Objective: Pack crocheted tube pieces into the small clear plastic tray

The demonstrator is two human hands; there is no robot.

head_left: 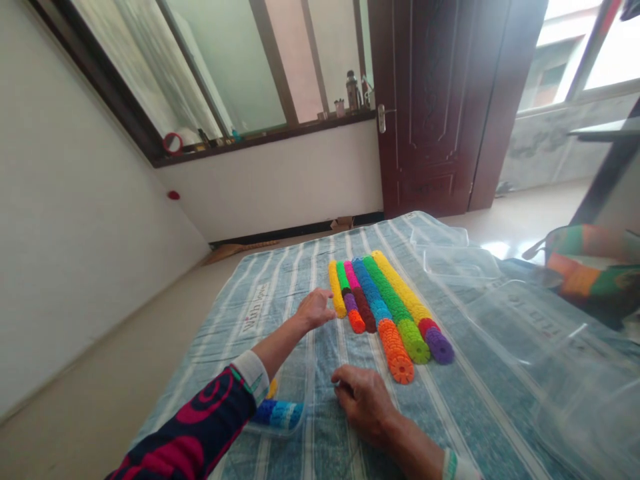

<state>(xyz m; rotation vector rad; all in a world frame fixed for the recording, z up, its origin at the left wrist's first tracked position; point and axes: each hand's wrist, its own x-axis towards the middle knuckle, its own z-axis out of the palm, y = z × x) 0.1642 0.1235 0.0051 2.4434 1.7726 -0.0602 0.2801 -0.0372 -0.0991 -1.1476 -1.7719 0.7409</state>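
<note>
My left hand (316,309) reaches to the lower end of a short row of yellow notched plastic discs (337,290), thumb and forefinger apart beside it. Whether the fingertips touch the row, I cannot tell. My right hand (367,403) is low over the bed with loosely bent fingers and nothing visible in it. Beyond it lie stacked disc rows side by side: an orange-ended blue row (395,350), a green row (393,297) and a long yellow row (400,283) ending in purple. Shorter pink-and-brown (363,310) and green-to-orange (357,321) rows lie between.
A clear plastic box (295,427) holding blue and yellow discs sits under my left forearm. Several clear containers (525,320) stand along the bed's right side. The striped bedsheet (280,287) has printed lettering. A dark red door (430,100) is beyond the bed.
</note>
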